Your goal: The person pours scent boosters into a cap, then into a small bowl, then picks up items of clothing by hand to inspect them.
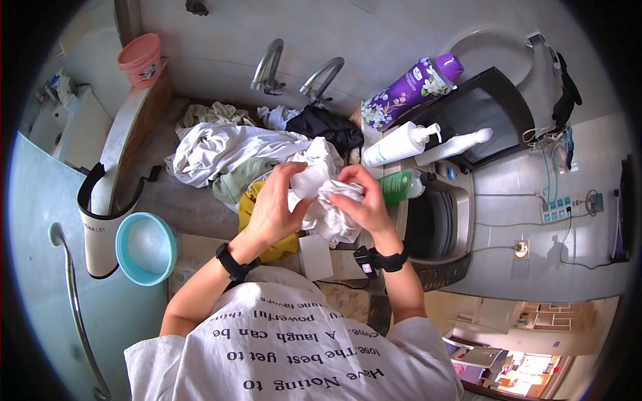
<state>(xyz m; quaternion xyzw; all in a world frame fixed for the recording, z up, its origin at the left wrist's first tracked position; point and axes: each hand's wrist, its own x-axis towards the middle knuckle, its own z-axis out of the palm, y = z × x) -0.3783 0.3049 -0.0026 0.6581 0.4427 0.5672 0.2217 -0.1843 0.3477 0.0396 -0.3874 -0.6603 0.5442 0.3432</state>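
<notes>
My left hand (273, 206) grips a small whitish, cup-like thing (307, 182) between thumb and fingers; its exact kind is hard to tell. Close beside it, my right hand (366, 206) pinches a white cloth (340, 224), whose bunched folds hang below the fingers. Beyond both hands lies a heap of clothes: a white garment (231, 150), a sage-green one (244, 179), a black one (328, 127) and a yellow one (251, 200) partly under my left wrist. A white box-like block (315, 258) sits just below the cloth.
Right of me stands a top-loading washing machine (438, 227), lid raised. Around it are a green bottle (396, 186), a white pump bottle (394, 145) and a purple bottle (411, 90). Two taps (271, 67) curve over the heap. A blue bucket (146, 248) is at left, a pink one (140, 61) behind.
</notes>
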